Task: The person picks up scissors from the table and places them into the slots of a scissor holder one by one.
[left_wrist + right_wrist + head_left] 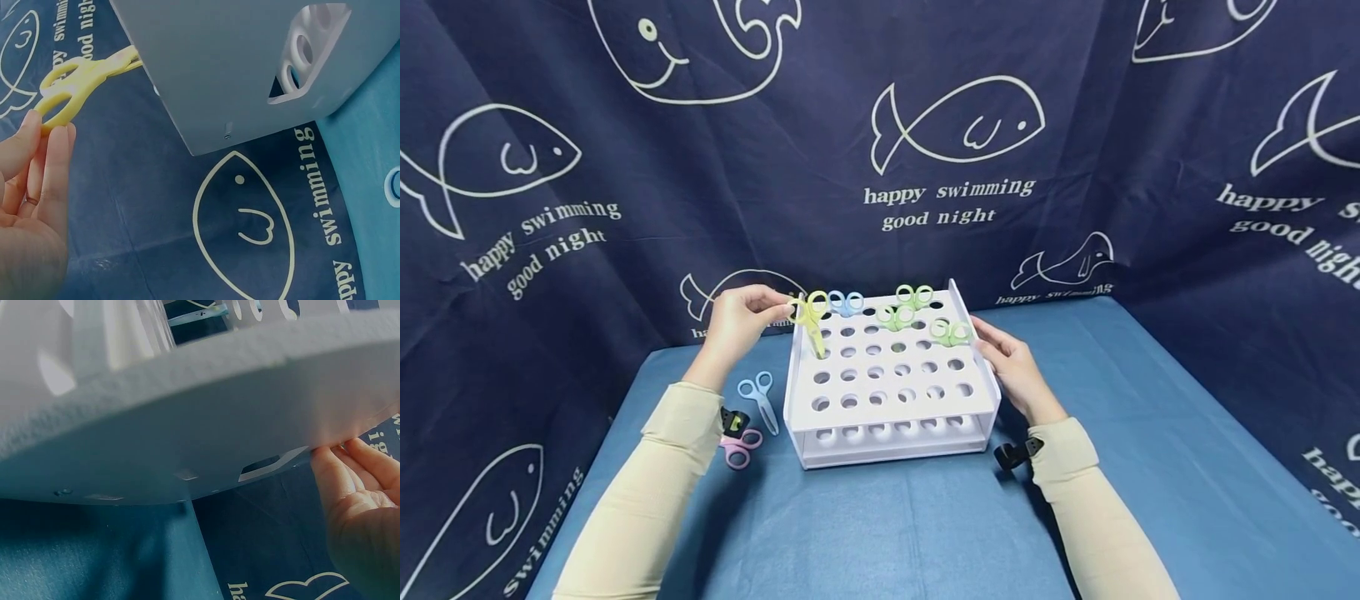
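Head view: "happy swimming good night" reads the dark cloth [820, 167] behind the rack [891, 410], some lettering cut off. A black camera [737, 422] partly hides pink scissors [742, 444] left of the rack, near a blue pair [766, 408] on the desk [865, 533]. The rack largely conceals the blades of three green scissors [951, 333]. Left hand [741, 321] pinches one loop of yellow scissors [810, 319], tip down, over the rack's left side; whether the tip sits inside a hole is unclear. Right hand [1018, 367], fingers extended, touches the rack's right side.

Long cream sleeves [632, 500] end in broad cuffs [1063, 450] beside small black wrist devices [1015, 456].
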Available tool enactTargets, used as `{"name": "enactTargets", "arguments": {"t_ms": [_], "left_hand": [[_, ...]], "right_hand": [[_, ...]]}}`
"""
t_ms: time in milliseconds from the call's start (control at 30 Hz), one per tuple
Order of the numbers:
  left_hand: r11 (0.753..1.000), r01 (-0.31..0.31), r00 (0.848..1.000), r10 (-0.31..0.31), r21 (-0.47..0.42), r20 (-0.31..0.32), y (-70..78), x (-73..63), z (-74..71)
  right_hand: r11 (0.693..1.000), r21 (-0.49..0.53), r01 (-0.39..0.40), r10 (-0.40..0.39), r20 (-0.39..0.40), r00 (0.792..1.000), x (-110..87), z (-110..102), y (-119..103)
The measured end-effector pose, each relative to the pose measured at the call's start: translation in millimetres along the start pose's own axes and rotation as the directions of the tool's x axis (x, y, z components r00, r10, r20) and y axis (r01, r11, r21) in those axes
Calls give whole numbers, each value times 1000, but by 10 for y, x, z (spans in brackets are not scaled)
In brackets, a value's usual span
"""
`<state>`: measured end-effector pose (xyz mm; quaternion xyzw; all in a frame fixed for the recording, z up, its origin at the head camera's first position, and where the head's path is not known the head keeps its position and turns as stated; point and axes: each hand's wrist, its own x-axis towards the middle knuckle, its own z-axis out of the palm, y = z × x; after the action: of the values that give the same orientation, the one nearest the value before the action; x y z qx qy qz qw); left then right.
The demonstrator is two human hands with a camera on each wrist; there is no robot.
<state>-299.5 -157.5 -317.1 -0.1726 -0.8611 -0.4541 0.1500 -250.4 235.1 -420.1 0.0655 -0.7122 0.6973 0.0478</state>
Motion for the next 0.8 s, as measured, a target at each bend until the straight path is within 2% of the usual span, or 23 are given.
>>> {"name": "enactTargets", "arguments": {"t_ms": [167,433,800], "left_hand": [[1000,14,1000,-14,24,12,-22,5,39],[999,38,998,-39,9,49,-99,-13,84],[993,6,998,-12,117,54,-152,-31,188]], "right_hand": [[1000,24,-9,8,5,1000,-5,11,-13],[999,32,-10,10,13,1000,-5,0,-13],[1000,25,-16,16,0,1000,-12,12,-29]]}}
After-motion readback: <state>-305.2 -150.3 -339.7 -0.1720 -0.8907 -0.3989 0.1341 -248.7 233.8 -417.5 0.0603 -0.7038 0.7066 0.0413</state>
